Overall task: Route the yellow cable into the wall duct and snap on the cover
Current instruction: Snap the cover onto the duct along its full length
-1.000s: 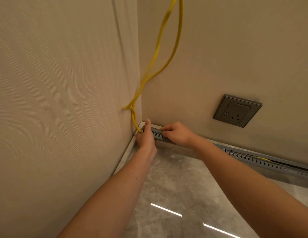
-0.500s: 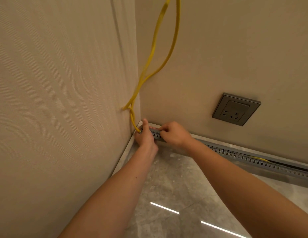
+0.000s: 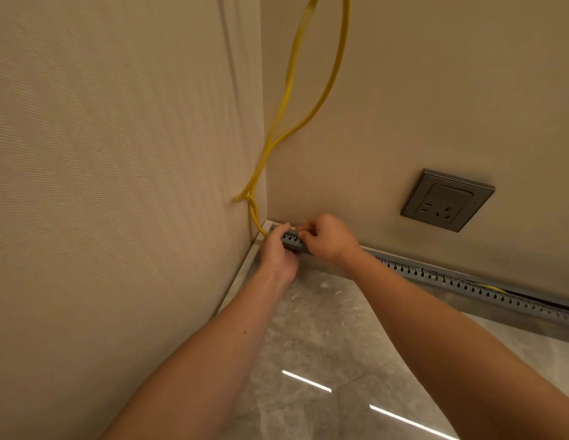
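Two bare forearms reached from the bottom of the view into the room corner, where a ribbed beige wall (image 3: 102, 185) on the left met a plain beige wall (image 3: 435, 90). Leftmost of the task's things, the thin yellow cable (image 3: 284, 100) hung down from above in two strands, touched the ribbed wall at a small bend, then dropped into the corner and met the end of the grey slotted plastic wall duct (image 3: 467, 282). Just beside that point the left hand (image 3: 277, 254) lay curled over the front of the duct's corner end, fingers bent across its top edge; whether they pinched the cable itself could not be told. Touching it on the right, the right hand (image 3: 329, 238) was closed in a loose fist above the duct, fingertips gathered at the top edge on something pale and too small to identify. Further right the duct ran along the foot of the plain wall, its row of slots open, with a short stretch of yellow cable showing inside near the far end. Above it sat a grey square wall socket (image 3: 446, 200). Below lay the glossy grey marble floor (image 3: 324, 360).
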`<state>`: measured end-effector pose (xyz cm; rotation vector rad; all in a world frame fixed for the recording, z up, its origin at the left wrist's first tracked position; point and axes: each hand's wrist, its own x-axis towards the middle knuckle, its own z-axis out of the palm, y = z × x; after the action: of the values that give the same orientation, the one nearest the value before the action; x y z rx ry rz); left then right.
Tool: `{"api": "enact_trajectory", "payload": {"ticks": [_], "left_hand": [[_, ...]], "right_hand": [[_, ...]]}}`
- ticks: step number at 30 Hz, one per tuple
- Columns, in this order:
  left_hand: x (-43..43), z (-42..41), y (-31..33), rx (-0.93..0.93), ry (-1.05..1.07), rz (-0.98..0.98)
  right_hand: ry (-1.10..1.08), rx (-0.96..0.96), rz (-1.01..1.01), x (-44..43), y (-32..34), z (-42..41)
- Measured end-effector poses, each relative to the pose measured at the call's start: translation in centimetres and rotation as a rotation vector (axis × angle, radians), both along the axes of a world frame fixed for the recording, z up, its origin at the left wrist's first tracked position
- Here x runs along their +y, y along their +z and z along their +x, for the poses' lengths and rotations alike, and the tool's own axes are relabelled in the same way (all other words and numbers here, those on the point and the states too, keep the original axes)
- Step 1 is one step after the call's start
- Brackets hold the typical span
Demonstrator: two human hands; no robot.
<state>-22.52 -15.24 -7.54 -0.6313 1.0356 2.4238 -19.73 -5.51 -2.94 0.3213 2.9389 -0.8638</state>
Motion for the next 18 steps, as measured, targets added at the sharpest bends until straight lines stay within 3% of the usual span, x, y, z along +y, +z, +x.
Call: {"api": "enact_trajectory", "payload": {"ticks": [3, 7, 14, 18], "left_hand": [[-0.4, 0.3, -0.7, 0.109, -0.037, -0.046], [-0.2, 0.8, -1.7, 0.235, -0.017, -0.293], [0.6, 0.6, -1.9, 0.169, 0.067, -0.421], [0.8, 0.1, -2.0, 0.113, 0.114, -0.358]], "right_hand": [[0.001, 0.0, -0.001, 0.1, -0.1, -0.1], [0.008, -0.011, 0.007, 0.0, -0.3, 0.2], [0.109, -0.047, -0.045, 0.5, 0.2, 1.0], [0.106, -0.038, 0.103, 0.9, 0.2, 1.8]]}}
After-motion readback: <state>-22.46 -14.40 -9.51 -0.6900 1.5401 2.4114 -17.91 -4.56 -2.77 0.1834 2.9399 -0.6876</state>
